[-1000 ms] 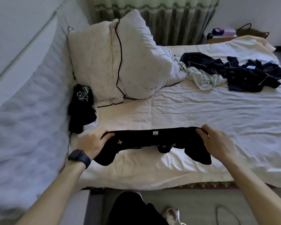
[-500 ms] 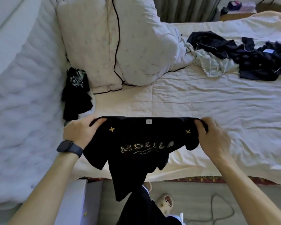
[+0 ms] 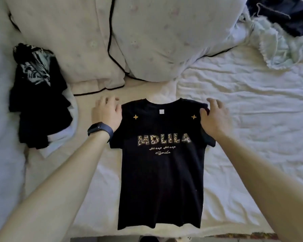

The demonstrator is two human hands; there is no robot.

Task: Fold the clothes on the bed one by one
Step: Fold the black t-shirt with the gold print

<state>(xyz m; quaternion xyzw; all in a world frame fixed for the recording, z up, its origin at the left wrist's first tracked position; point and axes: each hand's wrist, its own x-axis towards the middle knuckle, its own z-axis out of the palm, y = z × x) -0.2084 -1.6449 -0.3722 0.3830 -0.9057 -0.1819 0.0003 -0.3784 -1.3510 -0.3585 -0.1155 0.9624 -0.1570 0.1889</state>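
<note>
Near edge of the bed: A black T-shirt (image 3: 161, 172) lies flat and print side up. Its hem is at the bed's near edge and its collar points toward the pillows. Both short sleeves are spread, and no fold has been made in it yet.
Left hand: The left hand (image 3: 107, 114) is palm down at the shirt's shoulder, fingers straight and spread on the sheet (image 3: 252, 130), gripping nothing. A dark smartwatch (image 3: 100, 130) is on the wrist.
Right hand: The right hand (image 3: 214, 119) rests on the opposite shoulder, thumb on slightly bunched cloth and fingers reaching loosely past it. Whether it pinches the fabric cannot be told.
Left edge of the bed: A dark stack of garments (image 3: 40, 105) sits with a white layer beneath, apparently items already folded.
Beyond the collar: Two pale pillows (image 3: 164, 41) with black piping.
Far right of the bed: A tangled heap of dark clothes (image 3: 287, 16) and a crumpled pale green garment (image 3: 276, 44) lie unfolded.
Progress: Seemingly early to midway. This shirt is laid out and ready for its first fold, and the far heap is still waiting.
</note>
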